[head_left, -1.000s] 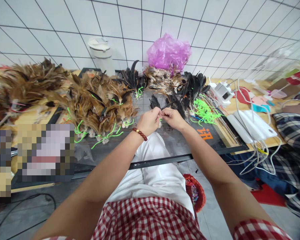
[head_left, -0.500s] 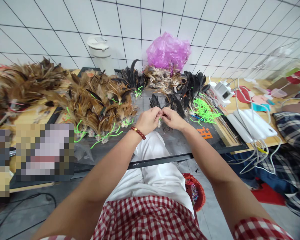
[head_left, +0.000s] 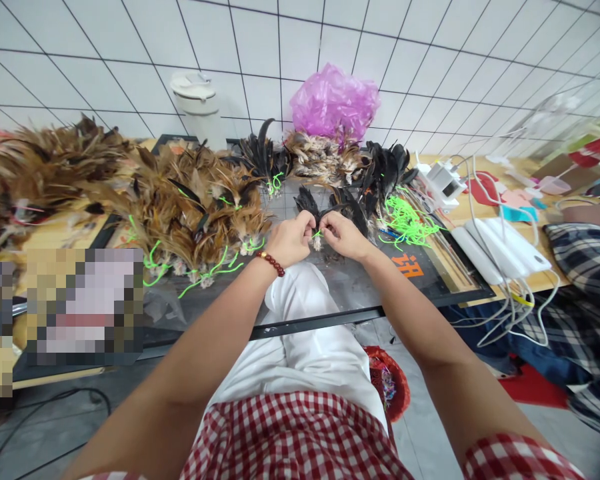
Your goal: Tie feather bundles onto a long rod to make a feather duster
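A small bundle of black feathers (head_left: 307,202) lies in front of me, its pale quill ends (head_left: 317,245) pointing towards me. Bright green string (head_left: 317,234) circles the bundle just above those ends. My left hand (head_left: 294,239) is closed in a pinch on the string at the left of the bundle, a beaded bracelet on its wrist. On the right side, my right hand (head_left: 344,236) pinches the string too, thumb against fingers. The fingertips partly hide the string's ends. More black feathers (head_left: 353,208) lie just beyond my right hand.
Brown feather bundles (head_left: 195,207) with green ties cover the left. A heap of green strings (head_left: 411,221) lies right, near a white power bank (head_left: 500,247) with cables. Behind are a white tumbler (head_left: 197,107) and a pink plastic bag (head_left: 335,103). Another person's plaid sleeve (head_left: 580,260) is at far right.
My hands have moved slightly apart, the left one a little to the left. More of the green string and the quill ends shows between them.
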Motion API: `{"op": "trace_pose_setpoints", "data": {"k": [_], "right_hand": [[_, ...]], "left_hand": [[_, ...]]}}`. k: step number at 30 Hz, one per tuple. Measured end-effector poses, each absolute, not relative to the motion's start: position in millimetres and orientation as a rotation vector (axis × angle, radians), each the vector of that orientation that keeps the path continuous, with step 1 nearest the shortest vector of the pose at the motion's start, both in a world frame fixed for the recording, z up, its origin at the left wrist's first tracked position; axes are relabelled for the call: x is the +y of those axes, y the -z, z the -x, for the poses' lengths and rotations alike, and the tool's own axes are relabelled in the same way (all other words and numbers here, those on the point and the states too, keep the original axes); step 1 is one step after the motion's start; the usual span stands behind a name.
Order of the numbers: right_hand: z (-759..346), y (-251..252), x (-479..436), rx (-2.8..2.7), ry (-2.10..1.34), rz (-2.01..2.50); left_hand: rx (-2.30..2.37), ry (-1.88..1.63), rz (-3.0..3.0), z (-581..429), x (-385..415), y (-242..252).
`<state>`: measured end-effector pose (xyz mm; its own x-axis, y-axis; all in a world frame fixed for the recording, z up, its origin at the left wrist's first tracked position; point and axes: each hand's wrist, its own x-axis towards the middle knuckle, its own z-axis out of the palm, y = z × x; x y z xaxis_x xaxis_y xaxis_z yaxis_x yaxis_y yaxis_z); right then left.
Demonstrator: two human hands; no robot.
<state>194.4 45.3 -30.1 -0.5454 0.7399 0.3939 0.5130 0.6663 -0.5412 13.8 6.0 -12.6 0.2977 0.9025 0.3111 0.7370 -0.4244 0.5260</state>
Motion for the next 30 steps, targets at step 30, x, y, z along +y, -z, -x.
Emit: {"op": "trace_pose_setpoints", "data": {"k": [30], "right_hand": [[-160.3, -18.6, 36.9, -1.708, -0.643, 1.540]], "left_hand": [[1.765, -1.280, -1.620, -13.7, 28.1, 31.2]]}}
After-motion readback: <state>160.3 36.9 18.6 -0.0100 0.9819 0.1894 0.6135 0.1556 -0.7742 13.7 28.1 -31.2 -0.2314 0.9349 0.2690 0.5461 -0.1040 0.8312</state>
